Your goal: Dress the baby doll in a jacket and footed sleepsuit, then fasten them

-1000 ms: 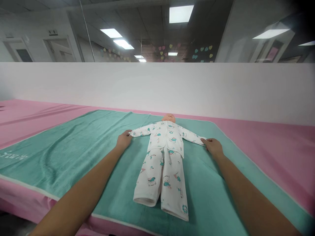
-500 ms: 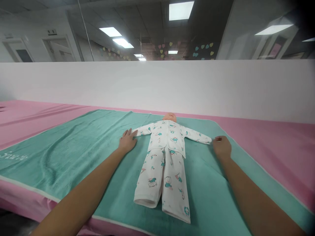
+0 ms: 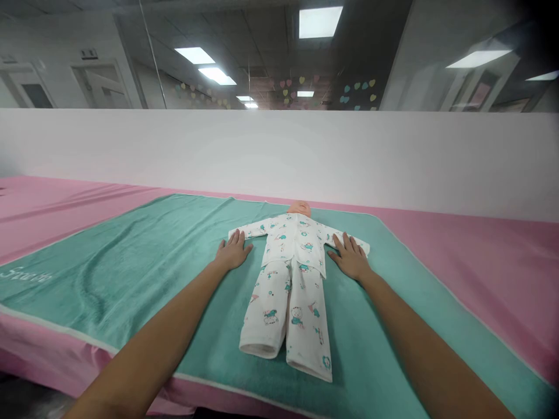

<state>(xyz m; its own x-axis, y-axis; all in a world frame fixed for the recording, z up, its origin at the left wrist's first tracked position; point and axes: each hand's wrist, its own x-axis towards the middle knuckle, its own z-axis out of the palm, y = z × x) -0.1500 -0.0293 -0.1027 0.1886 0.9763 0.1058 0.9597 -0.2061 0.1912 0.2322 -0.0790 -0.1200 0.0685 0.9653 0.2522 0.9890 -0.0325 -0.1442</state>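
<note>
A baby doll lies on its back, dressed in a white printed top and matching trousers. Both sleeves stretch out sideways, and their ends hide the doll's hands. My left hand is open, its fingertips on the lower edge of the left-side sleeve. Across the doll, my right hand lies open with spread fingers over the right-side sleeve. The trouser legs point toward me, and no feet show at their hems.
Under the doll a green towel is spread over a pink sheet. White lettering marks the towel's left corner. Behind stands a low white wall with glass above it, showing ceiling lights and heart stickers.
My right hand has opened from a closed shape at the sleeve's end and moved left onto the sleeve. My left hand has shifted slightly right along the other sleeve.
</note>
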